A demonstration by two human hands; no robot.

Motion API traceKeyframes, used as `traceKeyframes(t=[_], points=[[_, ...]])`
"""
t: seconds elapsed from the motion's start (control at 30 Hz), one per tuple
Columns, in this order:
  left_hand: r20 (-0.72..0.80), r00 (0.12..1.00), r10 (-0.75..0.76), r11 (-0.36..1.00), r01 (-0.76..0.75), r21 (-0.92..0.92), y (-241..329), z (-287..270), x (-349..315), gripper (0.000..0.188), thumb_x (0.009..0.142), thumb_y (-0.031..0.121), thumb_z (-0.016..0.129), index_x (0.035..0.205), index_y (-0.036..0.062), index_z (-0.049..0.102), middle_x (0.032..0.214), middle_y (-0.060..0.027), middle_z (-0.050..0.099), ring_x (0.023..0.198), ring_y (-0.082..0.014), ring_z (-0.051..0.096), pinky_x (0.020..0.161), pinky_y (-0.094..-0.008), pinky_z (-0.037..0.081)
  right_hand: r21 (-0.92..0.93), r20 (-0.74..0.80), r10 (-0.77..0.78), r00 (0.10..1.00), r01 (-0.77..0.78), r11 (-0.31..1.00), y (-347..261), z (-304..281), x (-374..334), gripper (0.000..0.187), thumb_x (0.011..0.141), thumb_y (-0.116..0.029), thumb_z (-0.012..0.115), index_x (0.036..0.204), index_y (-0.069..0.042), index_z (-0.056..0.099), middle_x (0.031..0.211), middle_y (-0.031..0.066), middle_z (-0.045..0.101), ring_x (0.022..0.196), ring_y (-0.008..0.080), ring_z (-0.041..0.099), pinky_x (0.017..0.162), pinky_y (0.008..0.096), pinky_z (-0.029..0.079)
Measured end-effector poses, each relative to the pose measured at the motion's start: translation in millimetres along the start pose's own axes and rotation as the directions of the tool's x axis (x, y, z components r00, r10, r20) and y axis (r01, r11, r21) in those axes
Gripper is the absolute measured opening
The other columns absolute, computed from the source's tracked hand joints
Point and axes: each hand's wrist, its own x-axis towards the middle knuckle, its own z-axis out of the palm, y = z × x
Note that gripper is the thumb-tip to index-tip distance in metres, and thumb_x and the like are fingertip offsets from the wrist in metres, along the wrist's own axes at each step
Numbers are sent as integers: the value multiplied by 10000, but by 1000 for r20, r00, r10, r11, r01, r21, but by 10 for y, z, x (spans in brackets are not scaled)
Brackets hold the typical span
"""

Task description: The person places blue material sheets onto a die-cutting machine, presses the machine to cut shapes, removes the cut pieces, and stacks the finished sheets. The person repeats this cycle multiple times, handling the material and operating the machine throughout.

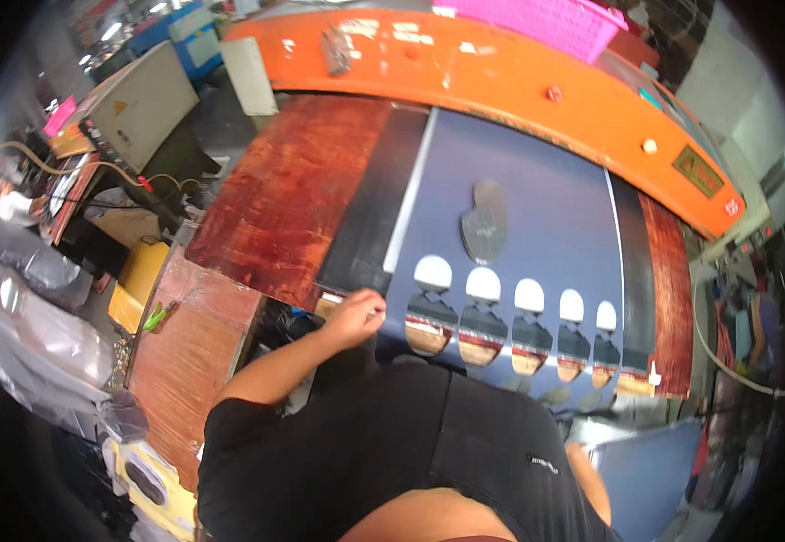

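Firstly, left hand (356, 318): fingers curled, any pinch impossible to tell, beside the near-left edge of blue sheet (551, 194). Right hand: out of view. Sheet: before orange beam (501, 86); five sole-shaped openings (529, 325) done; remainder, under grey curved piece (485, 224), apparently left uncut.

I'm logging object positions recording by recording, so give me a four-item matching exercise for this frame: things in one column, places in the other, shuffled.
Things
1. Pink basket
2. Green-handled tool
3. Dark sole-shaped piece
4. Left hand

Places
A. Lying on the blue sheet
B. Beside the near left edge of that sheet
C. At the top edge of the orange machine beam
D. On the reddish tabletop at left

Pairs: 1-C, 2-D, 3-A, 4-B
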Motion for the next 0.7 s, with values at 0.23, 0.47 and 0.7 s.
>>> traceKeyframes(t=[0.23,0.47,0.7], points=[[-59,989,136,959,-116,258,-153,281,510,388,794,204,641,1133,40,547,1238,-154,485,1154,-349,449,967,-428,362,29,-554,-426,715,528,849,-1044,-730,210,325,867,-380,559,931,-63,585,719,141,612,740,329,620,663,414,462],[23,984,179,920,-175,350,-155,448,958,445,812,267,616,1193,55,527,1308,-127,451,1253,-340,362,1010,-526,268,-236,-714,-538,448,570,787,-2024,-925,956,560,761,-342,678,1202,-54,488,1241,212,480,1113,364,498,918,407,419],[75,989,127,910,-146,388,-234,542,1139,449,798,279,616,1189,72,542,1328,-98,451,1279,-318,346,1029,-568,232,-414,-742,-555,376,394,821,-2425,-835,1537,902,573,-478,785,1285,-52,431,1296,268,427,1156,403,456,964,440,388]])
